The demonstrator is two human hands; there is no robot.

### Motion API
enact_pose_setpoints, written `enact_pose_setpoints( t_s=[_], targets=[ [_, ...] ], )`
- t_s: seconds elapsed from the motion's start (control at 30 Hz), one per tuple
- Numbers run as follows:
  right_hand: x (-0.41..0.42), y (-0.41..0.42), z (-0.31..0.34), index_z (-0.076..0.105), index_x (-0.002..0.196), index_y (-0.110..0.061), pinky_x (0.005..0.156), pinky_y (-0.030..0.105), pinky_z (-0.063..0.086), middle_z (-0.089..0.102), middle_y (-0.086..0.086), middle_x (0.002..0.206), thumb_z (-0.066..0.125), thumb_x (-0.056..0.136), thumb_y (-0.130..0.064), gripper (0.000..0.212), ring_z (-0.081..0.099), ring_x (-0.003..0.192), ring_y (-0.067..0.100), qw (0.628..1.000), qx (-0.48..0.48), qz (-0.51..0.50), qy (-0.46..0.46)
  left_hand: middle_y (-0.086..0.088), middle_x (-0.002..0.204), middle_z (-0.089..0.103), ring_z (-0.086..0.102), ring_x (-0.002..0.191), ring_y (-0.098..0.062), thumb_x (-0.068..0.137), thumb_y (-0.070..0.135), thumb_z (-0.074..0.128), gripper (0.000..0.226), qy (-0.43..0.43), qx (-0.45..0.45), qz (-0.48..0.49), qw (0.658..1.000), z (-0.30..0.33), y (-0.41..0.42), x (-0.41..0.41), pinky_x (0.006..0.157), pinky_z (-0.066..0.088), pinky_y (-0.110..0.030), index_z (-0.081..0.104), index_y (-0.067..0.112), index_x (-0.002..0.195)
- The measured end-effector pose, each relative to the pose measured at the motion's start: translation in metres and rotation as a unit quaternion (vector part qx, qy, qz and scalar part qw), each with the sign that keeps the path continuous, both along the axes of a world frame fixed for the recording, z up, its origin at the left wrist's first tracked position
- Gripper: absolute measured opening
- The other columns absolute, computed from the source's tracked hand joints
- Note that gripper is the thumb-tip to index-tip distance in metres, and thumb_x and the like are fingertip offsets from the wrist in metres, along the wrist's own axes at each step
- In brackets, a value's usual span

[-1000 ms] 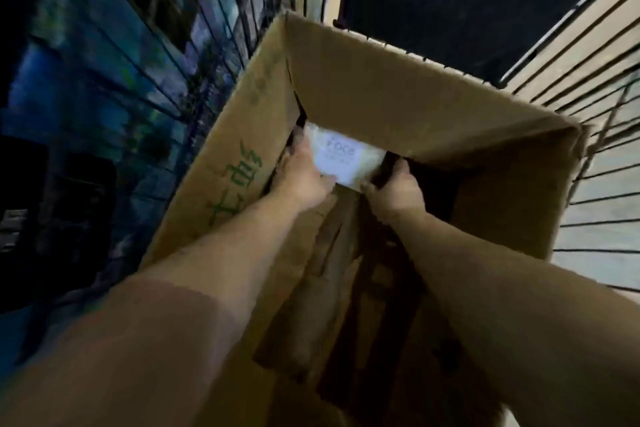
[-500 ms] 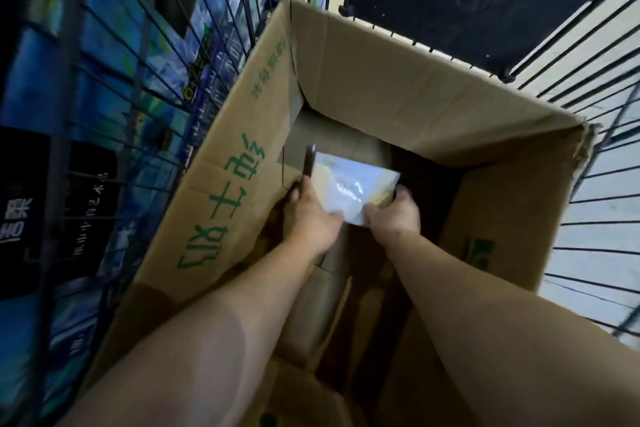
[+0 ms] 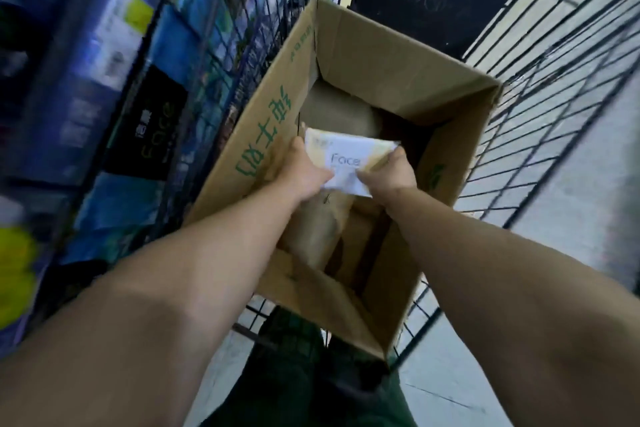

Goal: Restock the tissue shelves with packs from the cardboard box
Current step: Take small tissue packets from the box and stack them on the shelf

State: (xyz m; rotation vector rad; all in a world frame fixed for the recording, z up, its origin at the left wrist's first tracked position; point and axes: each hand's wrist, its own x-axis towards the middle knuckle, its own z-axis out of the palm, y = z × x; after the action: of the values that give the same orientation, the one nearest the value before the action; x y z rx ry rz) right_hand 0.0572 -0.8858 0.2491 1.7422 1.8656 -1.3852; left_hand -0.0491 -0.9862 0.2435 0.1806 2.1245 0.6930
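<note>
Left hand: your left hand (image 3: 304, 172) grips the left end of the tissue pack (image 3: 349, 163), fingers curled under it out of sight, thumb side on top.
Right hand: your right hand (image 3: 393, 175) holds the right end of the same pack, fingers wrapped round its edge.
Tissue pack: a white and pale-yellow pack printed "Face", held level between both hands, inside the mouth of the cardboard box (image 3: 398, 80) near its left wall, raised above the bottom.
Cardboard box: open-topped, brown, green lettering on its left flap; it stands inside a black wire cart (image 3: 554, 87). Below the pack you see only bare brown cardboard and dark shadow; whether more packs lie there you cannot tell.
Shelves: to your left, behind the cart's wire side, blue packs (image 3: 114, 87) and one black pack (image 3: 156, 121) marked "Face" are stacked, blurred.
Floor: pale tiles (image 3: 443, 392) show at the lower right, beside your dark green trousers (image 3: 294, 374), which are just under the box's near corner.
</note>
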Motion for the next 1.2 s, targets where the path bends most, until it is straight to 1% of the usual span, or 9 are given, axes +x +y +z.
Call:
enact_pose_setpoints(
  t_s=[0.17, 0.43, 0.5, 0.57, 0.73, 0.93, 1.0, 1.07, 1.2],
  targets=[
    [0.016, -0.025, 0.072, 0.005, 0.154, -0.023, 0.096, 0.030, 0.039, 0.049, 0.004, 0.141, 0.071, 0.082, -0.024, 0.098, 0.049, 0.127, 0.025, 0.994, 0.073, 0.040, 0.066, -0.006, 0.147, 0.037, 0.041, 0.129, -0.020, 0.078, 0.013, 0.075, 0.104, 0.052, 0.061, -0.033, 0.996, 0.071, -0.025, 0.015, 0.078, 0.023, -0.006, 0.003, 0.018, 0.153],
    [0.057, -0.065, 0.163, -0.008, 0.152, -0.032, 0.086, 0.035, 0.048, 0.058, 0.004, 0.130, 0.073, 0.083, -0.023, 0.108, 0.059, 0.111, 0.025, 0.954, 0.157, 0.204, 0.156, -0.001, 0.155, 0.027, 0.040, 0.133, -0.024, 0.076, 0.012, 0.079, 0.117, 0.113, 0.116, 0.053, 0.985, 0.150, -0.105, 0.069, 0.095, 0.040, -0.030, -0.008, 0.031, 0.152],
    [0.073, -0.084, 0.183, -0.008, 0.152, -0.034, 0.084, 0.039, 0.053, 0.064, 0.004, 0.119, 0.073, 0.084, -0.026, 0.106, 0.062, 0.102, 0.026, 0.928, 0.168, 0.275, 0.187, 0.002, 0.157, 0.021, 0.042, 0.130, -0.026, 0.080, 0.013, 0.076, 0.114, 0.139, 0.122, 0.081, 0.979, 0.173, -0.141, 0.097, 0.091, 0.046, -0.036, -0.010, 0.034, 0.151],
    [0.091, -0.107, 0.204, -0.005, 0.153, -0.033, 0.086, 0.039, 0.052, 0.060, 0.004, 0.128, 0.072, 0.084, -0.027, 0.103, 0.060, 0.107, 0.027, 0.904, 0.175, 0.327, 0.213, 0.003, 0.159, 0.017, 0.044, 0.129, -0.027, 0.082, 0.012, 0.075, 0.110, 0.156, 0.127, 0.120, 0.972, 0.196, -0.179, 0.127, 0.090, 0.047, -0.037, -0.008, 0.035, 0.152],
    [0.113, -0.196, 0.267, -0.003, 0.153, -0.032, 0.087, 0.044, 0.053, 0.052, 0.004, 0.140, 0.070, 0.086, -0.029, 0.099, 0.061, 0.110, 0.028, 0.831, 0.171, 0.450, 0.279, -0.007, 0.135, 0.050, 0.060, 0.089, -0.025, 0.088, 0.012, 0.067, 0.101, 0.229, 0.113, 0.206, 0.945, 0.259, -0.290, 0.196, 0.068, 0.047, -0.039, -0.008, 0.033, 0.153],
    [0.142, -0.366, 0.330, 0.002, 0.153, -0.028, 0.077, 0.023, 0.040, 0.050, 0.002, 0.142, 0.069, 0.087, -0.019, 0.095, 0.055, 0.119, 0.025, 0.717, 0.128, 0.573, 0.375, -0.007, 0.139, 0.050, 0.061, 0.101, -0.026, 0.087, 0.007, 0.068, 0.102, 0.318, 0.108, 0.350, 0.874, 0.322, -0.465, 0.286, 0.078, 0.053, -0.046, -0.006, 0.029, 0.153],
    [0.162, -0.435, 0.339, 0.001, 0.154, -0.028, 0.070, 0.022, 0.043, 0.053, 0.003, 0.139, 0.068, 0.087, -0.016, 0.095, 0.059, 0.111, 0.024, 0.675, 0.113, 0.613, 0.394, -0.012, 0.126, 0.058, 0.064, 0.097, -0.030, 0.086, 0.006, 0.068, 0.102, 0.343, 0.093, 0.398, 0.846, 0.335, -0.529, 0.326, 0.076, 0.056, -0.050, -0.004, 0.033, 0.153],
    [0.188, -0.509, 0.344, -0.001, 0.154, -0.030, 0.066, 0.027, 0.047, 0.052, 0.002, 0.140, 0.068, 0.087, -0.015, 0.097, 0.062, 0.106, 0.024, 0.636, 0.087, 0.651, 0.405, -0.009, 0.138, 0.052, 0.063, 0.103, -0.030, 0.086, 0.007, 0.066, 0.100, 0.364, 0.073, 0.434, 0.821, 0.345, -0.598, 0.375, 0.073, 0.056, -0.046, -0.004, 0.036, 0.152],
    [0.262, -0.674, 0.354, -0.001, 0.153, -0.031, 0.090, 0.036, 0.049, 0.037, 0.004, 0.152, 0.069, 0.086, -0.018, 0.098, 0.051, 0.125, 0.028, 0.559, 0.036, 0.713, 0.422, -0.011, 0.151, 0.038, 0.052, 0.123, -0.031, 0.085, 0.009, 0.068, 0.099, 0.397, 0.004, 0.507, 0.765, 0.359, -0.741, 0.489, 0.092, 0.047, -0.037, -0.001, 0.029, 0.154]
  ],
)
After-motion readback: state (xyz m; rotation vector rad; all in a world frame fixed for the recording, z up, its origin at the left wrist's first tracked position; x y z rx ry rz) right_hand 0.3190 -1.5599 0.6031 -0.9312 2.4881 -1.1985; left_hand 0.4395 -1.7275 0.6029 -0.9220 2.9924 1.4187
